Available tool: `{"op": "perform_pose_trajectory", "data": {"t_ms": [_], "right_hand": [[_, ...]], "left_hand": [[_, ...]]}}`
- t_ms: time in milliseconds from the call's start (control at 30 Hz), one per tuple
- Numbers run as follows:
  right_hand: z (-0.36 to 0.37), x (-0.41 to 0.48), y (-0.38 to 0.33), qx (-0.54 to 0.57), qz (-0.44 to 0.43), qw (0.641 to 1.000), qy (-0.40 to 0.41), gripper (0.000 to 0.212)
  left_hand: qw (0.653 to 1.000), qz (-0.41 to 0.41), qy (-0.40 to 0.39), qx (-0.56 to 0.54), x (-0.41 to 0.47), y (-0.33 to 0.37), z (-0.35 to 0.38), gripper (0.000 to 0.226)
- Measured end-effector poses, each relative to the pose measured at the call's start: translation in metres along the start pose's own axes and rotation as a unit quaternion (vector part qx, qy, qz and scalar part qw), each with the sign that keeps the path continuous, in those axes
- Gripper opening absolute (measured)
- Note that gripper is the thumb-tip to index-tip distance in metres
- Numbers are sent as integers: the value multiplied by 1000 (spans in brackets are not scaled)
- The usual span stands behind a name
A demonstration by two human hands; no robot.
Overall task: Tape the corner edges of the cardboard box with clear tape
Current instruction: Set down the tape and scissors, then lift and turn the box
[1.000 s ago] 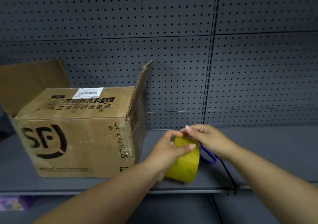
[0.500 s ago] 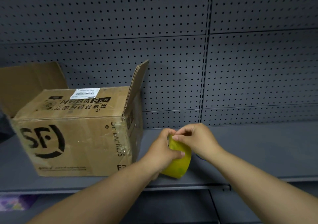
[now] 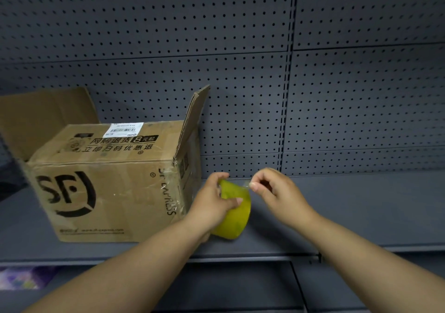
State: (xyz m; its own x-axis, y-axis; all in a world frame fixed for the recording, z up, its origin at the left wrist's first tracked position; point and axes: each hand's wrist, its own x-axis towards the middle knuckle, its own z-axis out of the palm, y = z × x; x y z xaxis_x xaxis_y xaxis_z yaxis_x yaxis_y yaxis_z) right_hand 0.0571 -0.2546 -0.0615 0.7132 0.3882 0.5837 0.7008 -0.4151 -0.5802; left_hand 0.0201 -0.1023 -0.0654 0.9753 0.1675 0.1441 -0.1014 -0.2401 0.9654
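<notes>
A dark grey metal shelf point(image 3: 361, 206) backed by perforated panel carries a brown cardboard box point(image 3: 103, 187) with open flaps, standing just left of the left hand's fingers point(image 3: 216, 178).

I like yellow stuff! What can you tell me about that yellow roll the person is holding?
The tape roll is a wide, yellow-green, glossy ring, tilted and held in front of the shelf, right of the cardboard box. The left hand grips it; the right hand pinches a thin clear strip peeled off its top.

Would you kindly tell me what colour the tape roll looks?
Yellowish-green, seen in the head view: the tape roll held in the left hand.
</notes>
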Motion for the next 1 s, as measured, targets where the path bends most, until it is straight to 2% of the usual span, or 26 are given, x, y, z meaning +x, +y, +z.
{"op": "perform_pose_trajectory", "data": {"t_ms": [133, 200, 333, 467, 533, 667, 800, 1000], "right_hand": [[-1, 0, 7, 144, 94, 985, -24, 24], [2, 1, 11, 167, 122, 977, -42, 20], [7, 3, 14, 97, 141, 981, -92, 31], [2, 6, 15, 58, 139, 988, -22, 9], [0, 7, 13, 18, 134, 991, -5, 5], [4, 3, 6, -89, 60, 993, 43, 8], [3, -7, 0, -88, 25, 993, 69, 8], [7, -17, -6, -78, 11, 995, 59, 8]], "left_hand": [[1000, 22, -14, -12, -3, 1, -5, 50], [999, 29, -23, -23, -4, 0, -4, 51], [998, 37, -33, -44, -5, -2, 1, 52], [998, 36, -42, -36, -6, -5, 2, 52], [998, 37, -43, -35, -7, -6, 3, 50], [998, 36, -27, -52, -7, -3, 6, 51], [997, 35, -23, -59, -7, 0, 11, 55], [998, 16, 2, -66, -9, 1, 17, 57]]}}
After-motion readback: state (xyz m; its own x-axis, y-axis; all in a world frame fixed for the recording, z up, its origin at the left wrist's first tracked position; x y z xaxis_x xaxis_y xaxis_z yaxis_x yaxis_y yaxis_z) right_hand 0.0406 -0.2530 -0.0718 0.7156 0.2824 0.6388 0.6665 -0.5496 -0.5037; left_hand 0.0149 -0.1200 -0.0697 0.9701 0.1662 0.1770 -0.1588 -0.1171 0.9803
